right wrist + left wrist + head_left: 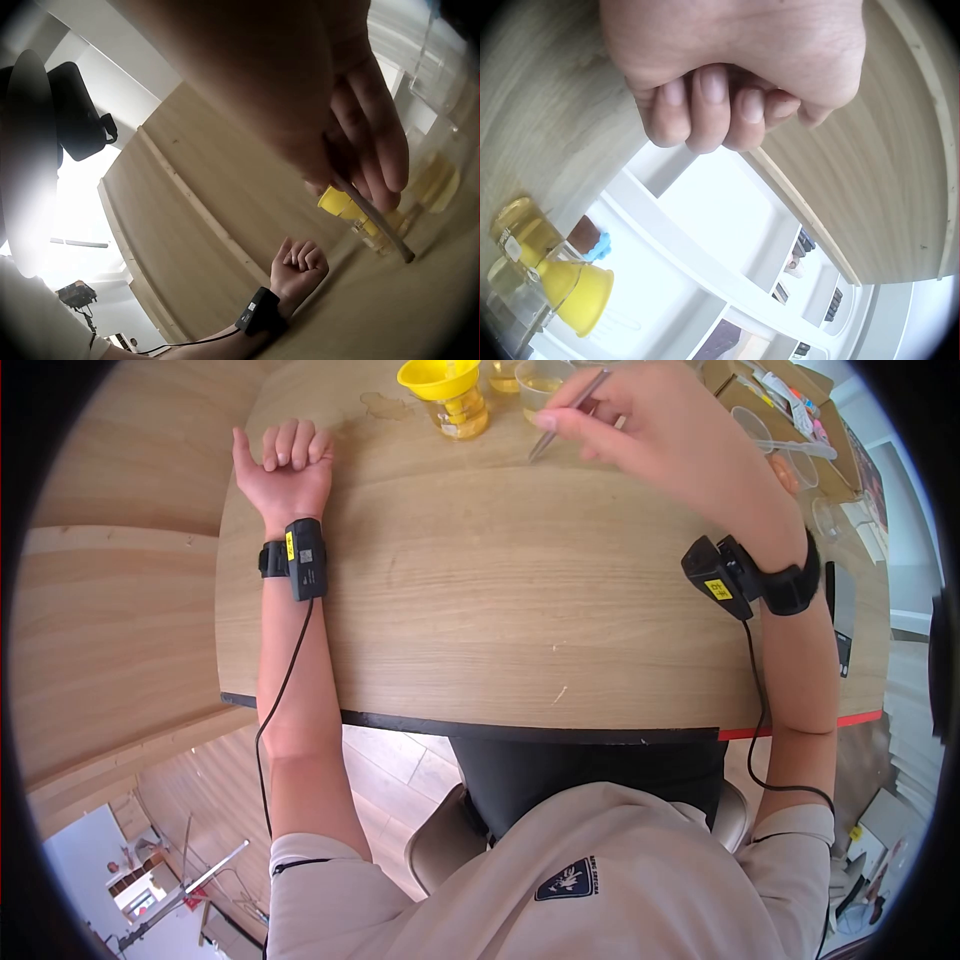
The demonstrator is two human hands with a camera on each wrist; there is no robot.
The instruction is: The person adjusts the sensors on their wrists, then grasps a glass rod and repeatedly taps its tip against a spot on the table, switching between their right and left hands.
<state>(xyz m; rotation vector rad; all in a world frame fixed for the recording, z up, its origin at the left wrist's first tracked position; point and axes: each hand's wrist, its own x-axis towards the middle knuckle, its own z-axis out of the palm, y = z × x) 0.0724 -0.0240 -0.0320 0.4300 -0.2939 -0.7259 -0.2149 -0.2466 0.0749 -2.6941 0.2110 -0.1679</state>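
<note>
Pinched between the thumb and fingers of my right hand [655,425] is a slim grey rod [541,447], slanting down toward the tabletop. In the right wrist view its blunt lower end shows low over the wood. A clear cup of yellow liquid [543,388] stands just beyond this hand, partly covered by it. To its left is a glass container with yellow liquid [460,422], topped by a yellow funnel [440,374]. My left hand [288,475] lies palm up on the table's left side, fingers loosely curled and holding nothing.
A wet patch [385,405] marks the wood left of the funnel. At the right stand a cardboard box [845,455] of small items, and a white plastic spoon [805,449] among clear cups. A wooden wall [120,610] borders the left. Black tape [500,730] lines the near edge.
</note>
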